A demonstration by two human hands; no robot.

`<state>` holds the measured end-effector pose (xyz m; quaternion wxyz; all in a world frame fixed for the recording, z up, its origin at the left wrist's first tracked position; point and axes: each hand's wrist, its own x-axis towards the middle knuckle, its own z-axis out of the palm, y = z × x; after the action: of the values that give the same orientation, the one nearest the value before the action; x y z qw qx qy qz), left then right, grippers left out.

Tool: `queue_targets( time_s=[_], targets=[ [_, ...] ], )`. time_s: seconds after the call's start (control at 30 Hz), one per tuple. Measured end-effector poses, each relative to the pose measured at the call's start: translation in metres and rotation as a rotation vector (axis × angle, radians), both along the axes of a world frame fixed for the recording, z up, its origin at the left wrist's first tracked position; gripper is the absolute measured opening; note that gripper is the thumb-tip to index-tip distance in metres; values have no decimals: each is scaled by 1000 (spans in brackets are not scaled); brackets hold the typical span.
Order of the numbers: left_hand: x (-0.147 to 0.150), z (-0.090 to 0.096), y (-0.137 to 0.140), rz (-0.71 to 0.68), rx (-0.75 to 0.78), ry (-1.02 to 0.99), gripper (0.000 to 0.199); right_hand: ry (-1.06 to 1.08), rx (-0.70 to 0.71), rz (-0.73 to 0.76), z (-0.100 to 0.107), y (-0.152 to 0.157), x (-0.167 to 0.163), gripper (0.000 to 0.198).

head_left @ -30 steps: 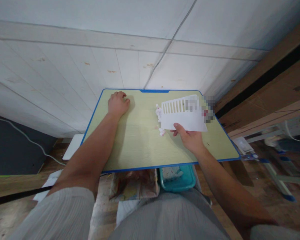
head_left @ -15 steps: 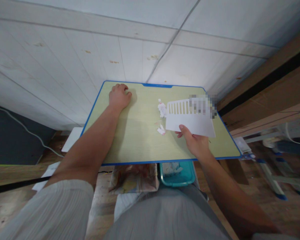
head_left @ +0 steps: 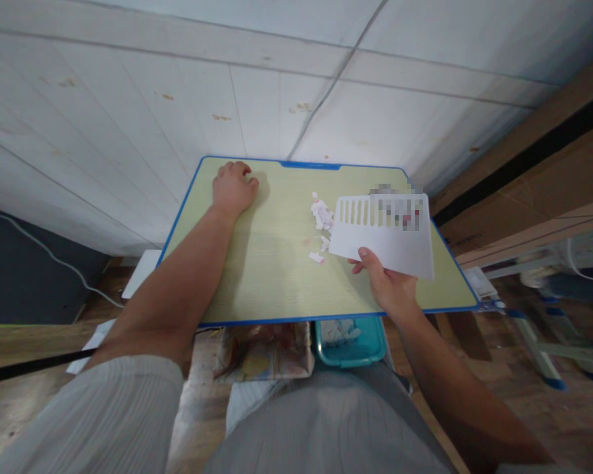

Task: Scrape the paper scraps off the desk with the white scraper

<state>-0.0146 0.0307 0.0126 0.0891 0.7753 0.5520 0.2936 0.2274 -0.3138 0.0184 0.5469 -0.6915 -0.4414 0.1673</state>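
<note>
A flat white panel with a row of slots (head_left: 381, 249) is in my right hand (head_left: 388, 283). The thumb lies on its near edge and the fingers go underneath. The panel is slightly tilted over the right part of the table, and its far right corner is blurred out. Just left of it lies a small heap of white paper scraps (head_left: 321, 214), with a few loose scraps (head_left: 317, 257) nearer to me. My left hand (head_left: 234, 189) rests at the far left of the table, loosely curled, thumb apart from the fingers, holding nothing visible.
The pale yellow table (head_left: 271, 276) has a blue rim and stands against a white panelled wall (head_left: 178, 125). Below its front edge are a teal basket (head_left: 350, 362) with whitish pieces inside and a patterned box (head_left: 264, 368). Large cardboard boxes (head_left: 538, 171) rise at the right.
The slotted panel in my right hand has shifted slightly right and turned a little. The near paper scraps lie differently and slightly more spread. My left hand has stayed in place.
</note>
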Motion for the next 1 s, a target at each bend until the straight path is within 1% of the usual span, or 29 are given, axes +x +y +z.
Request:
queue_targets(
  time_s=[0.13, 0.2, 0.33, 0.47, 0.6, 0.73, 0.9, 1.0],
  targets=[
    [1, 0, 0, 23, -13, 25, 34, 1, -67, 66, 2, -2, 1, 48],
    [0, -1, 0, 21, -9, 19, 32, 10, -73, 64, 2, -1, 2, 46],
    [-1, -3, 2, 5, -5, -6, 30, -19, -24, 9, 3, -2, 3, 46],
    [-1, -2, 3, 5, -11, -3, 32, -52, -26, 4, 5, -7, 6, 47],
    [0, 1, 1, 11, -25, -8, 31, -26, 14, -6, 5, -10, 9, 47],
    [0, 3, -1, 11, -29, 2, 29, 31, 71, -70, 6, -7, 4, 48],
    [-1, 2, 0, 1, -29, -38, 31, 68, 27, 62, 7, 7, -11, 51],
    [0, 2, -1, 8, -39, -26, 32, 60, -14, 110, 8, 10, -14, 51]
  ],
)
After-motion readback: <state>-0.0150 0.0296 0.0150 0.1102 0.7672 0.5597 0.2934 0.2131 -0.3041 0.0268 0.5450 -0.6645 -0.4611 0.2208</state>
